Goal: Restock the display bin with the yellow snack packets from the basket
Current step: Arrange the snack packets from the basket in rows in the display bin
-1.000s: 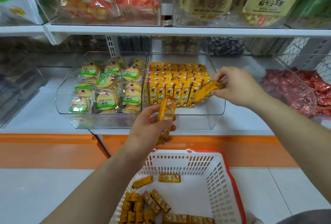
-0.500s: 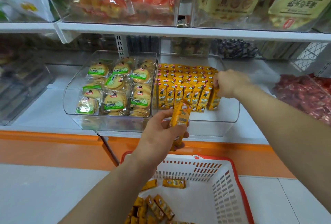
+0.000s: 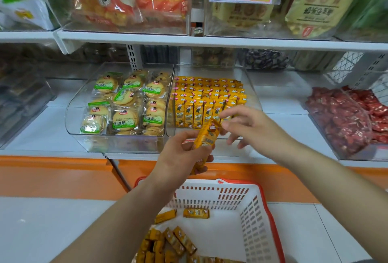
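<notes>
Left hand grips yellow packets at the display bin front, above the basket. Right hand hovers beside them, fingers loose and empty. Likely light, crinkly, slick: pinch mid-body.

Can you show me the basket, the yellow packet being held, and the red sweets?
basket [image 3: 210, 196]: head view, its white back wall.
yellow packet [image 3: 205, 139]: head view, middle of its wrapper.
red sweets [image 3: 346, 119]: head view, middle of the pile.

The lone head-worn camera looked forward and down, close behind the fingers, display bin beyond them, basket below.
</notes>
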Demonstrator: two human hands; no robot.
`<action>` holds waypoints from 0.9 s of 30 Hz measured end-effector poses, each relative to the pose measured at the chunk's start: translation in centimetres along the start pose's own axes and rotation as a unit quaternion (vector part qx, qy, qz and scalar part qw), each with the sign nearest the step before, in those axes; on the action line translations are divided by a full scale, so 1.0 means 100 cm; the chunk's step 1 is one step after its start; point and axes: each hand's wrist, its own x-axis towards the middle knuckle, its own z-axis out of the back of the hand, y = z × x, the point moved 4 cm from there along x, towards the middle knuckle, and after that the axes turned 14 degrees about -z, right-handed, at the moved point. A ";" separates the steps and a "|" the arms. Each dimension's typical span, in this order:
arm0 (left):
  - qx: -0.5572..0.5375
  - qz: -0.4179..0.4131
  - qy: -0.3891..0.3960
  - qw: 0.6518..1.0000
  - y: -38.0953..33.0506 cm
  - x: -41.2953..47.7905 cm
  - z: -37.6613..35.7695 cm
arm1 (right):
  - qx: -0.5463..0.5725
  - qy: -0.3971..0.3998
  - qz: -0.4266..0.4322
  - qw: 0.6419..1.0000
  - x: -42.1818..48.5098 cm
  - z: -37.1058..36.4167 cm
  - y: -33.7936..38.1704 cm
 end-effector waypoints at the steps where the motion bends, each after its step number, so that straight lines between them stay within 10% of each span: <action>1: -0.002 -0.001 0.005 1.000 0.000 0.000 -0.003 | 0.019 0.017 -0.001 1.000 -0.002 -0.007 -0.001; 9: -0.001 -0.028 -0.021 0.999 -0.003 0.001 -0.004 | 0.047 0.025 0.020 0.998 -0.003 0.006 -0.012; 17: 0.017 -0.046 -0.065 0.997 -0.005 0.001 0.006 | -0.164 0.077 0.073 0.981 -0.006 -0.024 -0.023; 27: 0.128 -0.102 -0.024 0.986 -0.007 -0.007 -0.019 | -0.015 0.044 0.074 0.996 -0.002 -0.005 -0.015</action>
